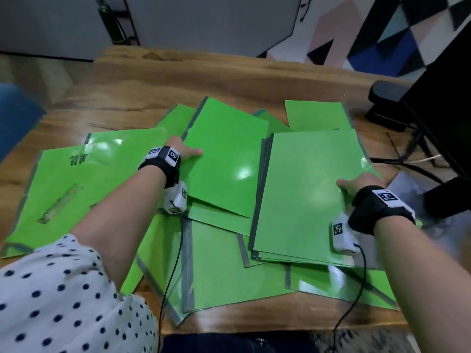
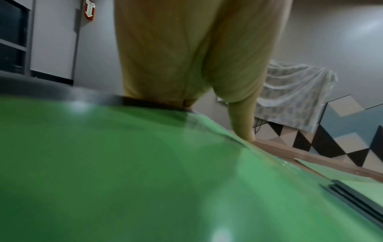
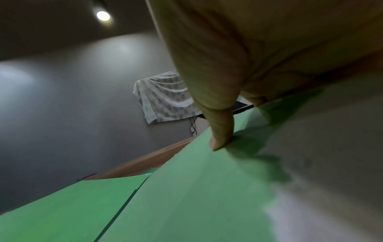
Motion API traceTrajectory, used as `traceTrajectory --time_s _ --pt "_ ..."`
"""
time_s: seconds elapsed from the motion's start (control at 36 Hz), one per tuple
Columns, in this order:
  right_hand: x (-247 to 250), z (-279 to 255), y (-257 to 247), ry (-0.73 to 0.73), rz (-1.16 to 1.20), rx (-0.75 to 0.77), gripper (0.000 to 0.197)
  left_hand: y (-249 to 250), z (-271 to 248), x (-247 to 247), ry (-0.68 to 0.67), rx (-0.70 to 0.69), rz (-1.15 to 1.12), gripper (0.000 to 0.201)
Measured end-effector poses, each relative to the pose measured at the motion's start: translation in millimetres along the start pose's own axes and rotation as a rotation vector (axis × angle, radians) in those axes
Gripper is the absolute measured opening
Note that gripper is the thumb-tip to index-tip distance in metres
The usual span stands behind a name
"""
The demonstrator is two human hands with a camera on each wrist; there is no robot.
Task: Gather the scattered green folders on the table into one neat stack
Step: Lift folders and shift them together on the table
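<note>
On the wooden table (image 1: 229,72), each hand apparently pinches a green folder's edge, thumb on top.

Wooden desk (image 1: 229,75), warm brown grain, far edge set toward a grey wall (image 1: 204,21). Geometric wall panel (image 1: 382,29) in black, blue, pink and white, beyond the far right corner. Round ceiling light (image 3: 103,15), lit. Patterned white cloth (image 3: 163,98) draped against the grey wall. Black chair (image 1: 438,98) placed at the right edge.

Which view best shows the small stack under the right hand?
Head view: the stack shows whole, dark spines aligned, right hand at its edge. Right wrist shows only its top sheet under the thumb; left wrist only its spine edges.
</note>
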State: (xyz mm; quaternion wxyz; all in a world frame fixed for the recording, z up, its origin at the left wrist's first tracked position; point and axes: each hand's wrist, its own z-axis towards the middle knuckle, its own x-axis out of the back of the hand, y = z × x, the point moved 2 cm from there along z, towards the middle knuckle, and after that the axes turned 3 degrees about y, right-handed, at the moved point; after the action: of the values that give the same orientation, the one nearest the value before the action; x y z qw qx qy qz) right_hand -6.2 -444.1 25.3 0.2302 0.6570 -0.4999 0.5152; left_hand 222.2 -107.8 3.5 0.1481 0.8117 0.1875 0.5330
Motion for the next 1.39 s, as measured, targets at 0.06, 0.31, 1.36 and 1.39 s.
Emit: traceTrajectory --time_s 0.06,0.31,1.36,1.39 --pt "-10 10 3 -0.022 -0.015 -0.005 0.042 -1 7 -9 0.022 0.0 -0.048 0.091" --pt "-26 33 13 -0.067 -0.092 -0.029 0.049 -11 29 -19 -0.025 0.009 -0.203 0.081" --pt "-11 -37 -4 -0.26 -0.262 0.138 0.058 25 -114 98 0.235 -0.021 -0.156 0.051" --pt "-17 -39 -2 -0.272 -0.279 0.152 0.057 29 -115 104 0.253 -0.033 -0.146 0.05"
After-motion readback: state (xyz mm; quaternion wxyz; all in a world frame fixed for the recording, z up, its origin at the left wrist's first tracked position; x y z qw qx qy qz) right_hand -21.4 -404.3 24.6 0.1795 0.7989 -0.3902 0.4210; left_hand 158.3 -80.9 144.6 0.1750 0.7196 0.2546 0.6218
